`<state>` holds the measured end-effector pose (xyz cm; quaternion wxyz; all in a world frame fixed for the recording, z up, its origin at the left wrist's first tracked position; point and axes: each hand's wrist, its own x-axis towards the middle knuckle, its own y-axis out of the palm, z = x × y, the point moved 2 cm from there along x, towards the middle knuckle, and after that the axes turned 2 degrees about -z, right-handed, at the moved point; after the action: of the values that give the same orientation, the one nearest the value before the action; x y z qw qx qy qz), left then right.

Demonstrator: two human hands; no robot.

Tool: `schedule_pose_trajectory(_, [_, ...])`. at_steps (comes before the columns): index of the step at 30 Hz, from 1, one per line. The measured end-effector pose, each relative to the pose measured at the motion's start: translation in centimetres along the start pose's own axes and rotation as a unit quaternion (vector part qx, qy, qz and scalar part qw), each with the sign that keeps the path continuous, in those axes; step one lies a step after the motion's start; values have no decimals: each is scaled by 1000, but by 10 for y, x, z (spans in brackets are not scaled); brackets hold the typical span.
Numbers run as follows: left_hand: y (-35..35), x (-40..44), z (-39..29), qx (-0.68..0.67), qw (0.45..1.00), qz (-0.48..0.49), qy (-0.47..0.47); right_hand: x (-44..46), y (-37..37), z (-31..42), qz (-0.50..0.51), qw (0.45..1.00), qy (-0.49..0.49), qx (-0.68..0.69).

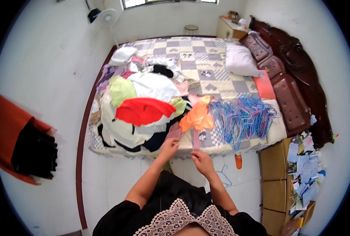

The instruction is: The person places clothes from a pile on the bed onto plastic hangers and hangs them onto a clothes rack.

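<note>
My left hand (170,148) is closed at the near edge of the bed, its fingers pinched on a pink cloth (174,131). To its right my right hand (202,160) is closed too, at the lower end of a pink strip (196,141) that hangs over the bed's edge. Beyond my hands lies an orange garment (198,115). A big heap of clothes spreads to the left, with a red garment (143,111) on top and a white one (153,85) behind it. Blue and pink hangers (244,118) are piled on the right.
The bed (206,59) carries a pillow (240,59) and has a dark carved headboard (301,59) on the right. A cluttered cabinet (273,169) stands at the near right. On the floor are an orange slipper (238,161) and a loose hanger (225,176).
</note>
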<state>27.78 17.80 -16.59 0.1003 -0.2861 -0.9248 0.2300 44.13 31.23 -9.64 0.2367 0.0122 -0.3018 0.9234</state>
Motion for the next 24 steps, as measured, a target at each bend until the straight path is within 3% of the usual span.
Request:
schedule_pose_trajectory(4, [-38, 52, 70, 0, 997, -56, -47, 38, 4, -1, 21, 999, 33, -19])
schedule_pose_trajectory(8, [-89, 105, 151, 7, 974, -182, -137, 85, 20, 3, 7, 999, 39, -30])
schedule_pose_trajectory(9, [-93, 127, 205, -47, 957, -239, -160, 97, 26, 6, 29, 998, 40, -42])
schedule_pose_trajectory(10, [-111, 138, 204, -76, 936, -255, -229, 109, 32, 10, 52, 996, 43, -55])
schedule_pose_trajectory(14, [-163, 191, 247, -199, 835, -397, -326, 162, 56, 39, 76, 994, 15, -80])
schedule_pose_trajectory(15, [-173, 202, 246, -264, 785, -411, -381, 175, 68, 35, 96, 991, -1, -96])
schedule_pose_trajectory(18, [-196, 239, 284, -387, 747, -376, -389, 208, 96, 40, 106, 987, -62, -105])
schedule_pose_trajectory(22, [-200, 267, 294, -445, 732, -349, -380, 238, 115, 57, 150, 979, -28, -131])
schedule_pose_trajectory(24, [-197, 285, 289, -415, 753, -361, -361, 244, 121, 55, 151, 980, -16, -129])
